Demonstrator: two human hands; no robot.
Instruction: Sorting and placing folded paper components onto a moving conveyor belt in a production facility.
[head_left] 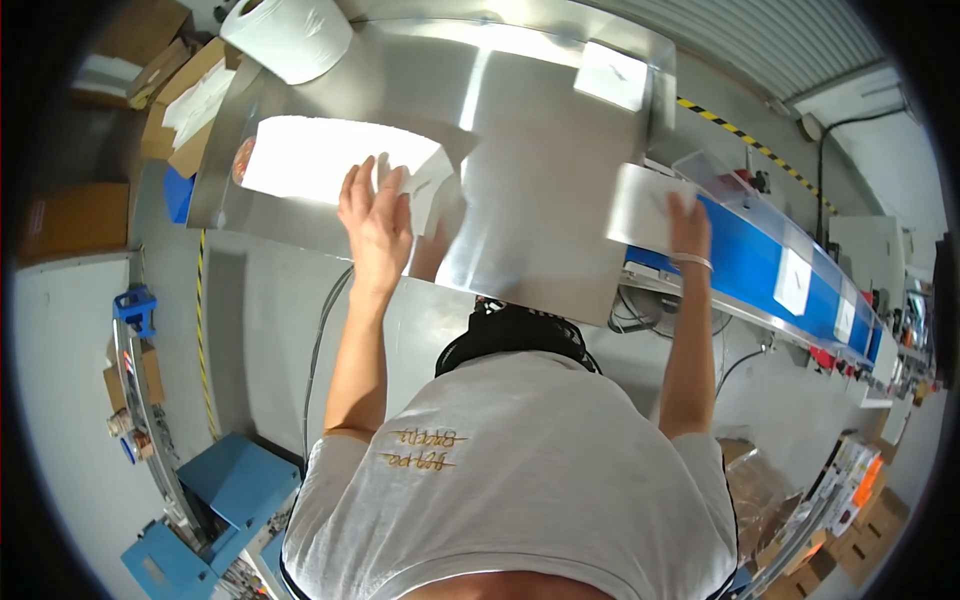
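Note:
A long row of white flat squares, packed face to face like a stack on its side (310, 160), lies at the left of the steel table (540, 190). My left hand (376, 212) rests on its right end, fingers apart and slightly bent, near a tilted white square (432, 190). At the table's right edge my right hand (688, 228), blurred, grips a flat white square packet (643, 208) over the near end of the blue conveyor belt (740, 255). The thumb side of its grip is not clear.
Further along the belt lie white squares with a small dark mark (793, 282). Another white square (611, 76) sits at the table's far right corner. A large white roll (287, 38) stands far left, beside open cardboard boxes (190, 110). A clear guard (730, 185) lines the belt's far side.

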